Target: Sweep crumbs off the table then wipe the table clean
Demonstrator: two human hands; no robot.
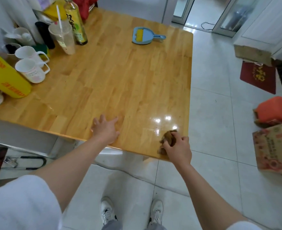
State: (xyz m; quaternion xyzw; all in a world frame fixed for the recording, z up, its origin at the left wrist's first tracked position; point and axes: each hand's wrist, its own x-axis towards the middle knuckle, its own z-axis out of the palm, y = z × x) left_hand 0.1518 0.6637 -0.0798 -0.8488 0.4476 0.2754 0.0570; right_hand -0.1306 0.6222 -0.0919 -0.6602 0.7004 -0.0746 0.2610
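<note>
Cloth (167, 140), brown and crumpled, sits bunched on glossy wooden table (120, 80).

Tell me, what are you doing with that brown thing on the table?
A person is wiping the wooden table. The right hand grips a crumpled brown cloth at the table's near right corner, while the left hand rests flat on the near edge. A small blue dustpan with a yellow brush in it lies at the far side, and cups and bottles stand along the left.
</note>
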